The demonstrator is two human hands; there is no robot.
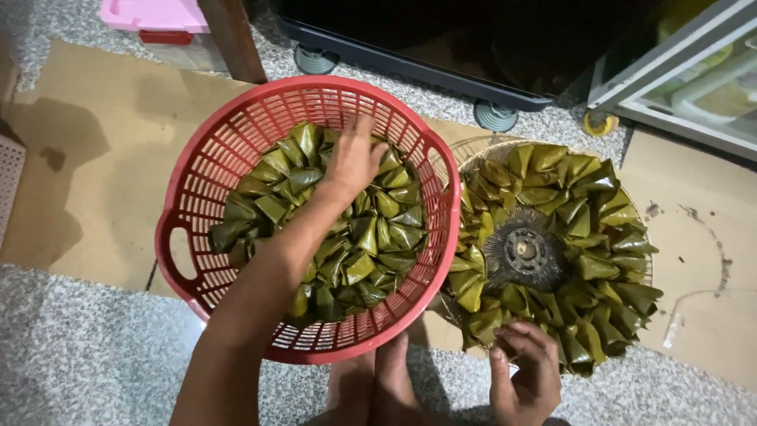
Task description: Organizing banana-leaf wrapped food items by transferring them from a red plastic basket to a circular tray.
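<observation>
Cardboard floor (102, 158): one red basket (197, 197), two hands

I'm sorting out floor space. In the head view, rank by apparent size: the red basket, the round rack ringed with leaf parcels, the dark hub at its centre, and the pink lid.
1. red basket
2. round rack, only slightly smaller
3. pink lid, cropped, so unsure
4. dark hub

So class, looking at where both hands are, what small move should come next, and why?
Probably the left hand closes on one leaf parcel in the red basket: it lies spread on that pile, while the right hand rests at the packed round rack.
</observation>
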